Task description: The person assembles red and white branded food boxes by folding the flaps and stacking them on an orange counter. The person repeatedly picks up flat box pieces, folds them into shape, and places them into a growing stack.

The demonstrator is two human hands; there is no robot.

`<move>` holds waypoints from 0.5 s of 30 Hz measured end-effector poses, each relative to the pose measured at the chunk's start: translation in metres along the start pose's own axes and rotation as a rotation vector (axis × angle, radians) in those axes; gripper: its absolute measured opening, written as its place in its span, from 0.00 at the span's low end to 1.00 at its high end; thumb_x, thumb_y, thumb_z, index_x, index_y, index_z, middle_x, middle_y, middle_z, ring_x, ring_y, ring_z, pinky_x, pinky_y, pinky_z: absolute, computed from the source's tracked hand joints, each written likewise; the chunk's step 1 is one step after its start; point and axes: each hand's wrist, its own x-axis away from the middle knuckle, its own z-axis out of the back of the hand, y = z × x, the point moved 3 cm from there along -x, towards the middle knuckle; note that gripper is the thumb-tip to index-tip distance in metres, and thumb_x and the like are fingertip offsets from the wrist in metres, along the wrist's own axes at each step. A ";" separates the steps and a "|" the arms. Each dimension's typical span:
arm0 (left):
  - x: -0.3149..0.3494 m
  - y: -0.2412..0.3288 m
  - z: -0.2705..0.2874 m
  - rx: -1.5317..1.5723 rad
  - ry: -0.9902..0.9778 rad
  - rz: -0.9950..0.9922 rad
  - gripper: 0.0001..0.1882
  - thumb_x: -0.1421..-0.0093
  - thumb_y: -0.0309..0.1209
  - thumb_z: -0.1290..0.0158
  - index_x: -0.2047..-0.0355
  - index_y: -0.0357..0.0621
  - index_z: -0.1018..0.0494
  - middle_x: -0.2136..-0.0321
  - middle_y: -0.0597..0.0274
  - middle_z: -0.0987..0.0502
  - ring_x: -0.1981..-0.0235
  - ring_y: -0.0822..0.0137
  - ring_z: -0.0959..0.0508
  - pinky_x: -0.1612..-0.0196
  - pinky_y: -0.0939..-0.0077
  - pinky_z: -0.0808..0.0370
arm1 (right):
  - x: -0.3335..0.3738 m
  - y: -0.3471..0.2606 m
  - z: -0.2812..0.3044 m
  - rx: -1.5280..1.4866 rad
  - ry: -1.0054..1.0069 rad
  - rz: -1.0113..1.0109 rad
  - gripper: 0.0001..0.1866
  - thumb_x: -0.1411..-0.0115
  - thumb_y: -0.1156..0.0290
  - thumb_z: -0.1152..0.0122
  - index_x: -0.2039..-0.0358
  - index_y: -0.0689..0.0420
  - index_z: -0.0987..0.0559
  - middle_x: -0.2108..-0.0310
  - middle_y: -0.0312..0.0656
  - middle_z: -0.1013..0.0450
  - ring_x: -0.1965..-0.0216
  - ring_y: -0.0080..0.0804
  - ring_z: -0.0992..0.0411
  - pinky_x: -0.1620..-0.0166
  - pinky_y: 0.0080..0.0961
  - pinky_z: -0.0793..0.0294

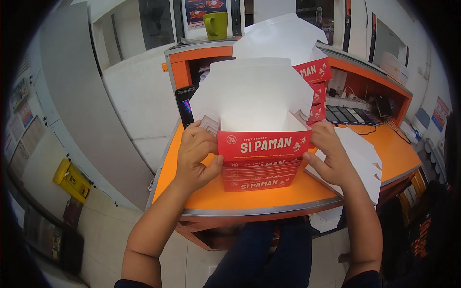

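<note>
A red cardboard food box [261,152] with a white inside and its lid raised stands on top of a stack of similar nested boxes [259,185]. At its left end, my left hand [196,152] is closed on the corner, with the fingers behind the edge and the thumb in front. My right hand [332,154] grips the right end the same way, thumb low on the red front. The white lid [254,89] leans up at the back, and slotted side flaps show near both hands.
The orange table [206,194] has a grey edge. Flat white card blanks [355,163] lie at its right. More red boxes [318,93] are stacked behind. A phone [184,108] stands at the left; several devices [350,115] and cables lie far right. A green mug [215,26] sits on the shelf.
</note>
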 end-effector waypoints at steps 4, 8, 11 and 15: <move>-0.002 0.000 0.001 0.028 -0.059 0.004 0.11 0.38 0.39 0.35 0.66 0.46 0.21 0.64 0.63 0.19 0.56 0.57 0.24 0.34 0.43 0.34 | -0.001 0.011 -0.004 -0.034 -0.005 -0.008 0.14 0.40 0.64 0.28 0.67 0.59 0.24 0.56 0.46 0.24 0.45 0.48 0.32 0.39 0.44 0.34; -0.008 0.005 0.003 0.048 -0.068 0.047 0.11 0.40 0.38 0.34 0.67 0.46 0.21 0.66 0.65 0.20 0.56 0.58 0.26 0.40 0.54 0.33 | 0.000 0.007 -0.002 -0.030 0.013 -0.014 0.14 0.41 0.65 0.27 0.69 0.57 0.25 0.59 0.44 0.24 0.46 0.47 0.32 0.38 0.43 0.36; -0.015 0.007 0.008 0.060 -0.153 0.093 0.12 0.44 0.34 0.30 0.71 0.46 0.23 0.64 0.62 0.21 0.54 0.58 0.29 0.51 0.60 0.32 | -0.001 0.007 -0.001 -0.023 0.013 -0.020 0.14 0.41 0.66 0.27 0.69 0.57 0.25 0.61 0.42 0.24 0.46 0.45 0.32 0.38 0.43 0.38; -0.018 0.003 0.010 0.126 -0.260 0.203 0.14 0.42 0.36 0.29 0.72 0.46 0.24 0.65 0.64 0.21 0.54 0.60 0.29 0.50 0.63 0.32 | -0.001 0.008 0.000 -0.047 -0.003 -0.054 0.13 0.41 0.67 0.27 0.70 0.56 0.25 0.62 0.41 0.25 0.48 0.43 0.31 0.37 0.42 0.39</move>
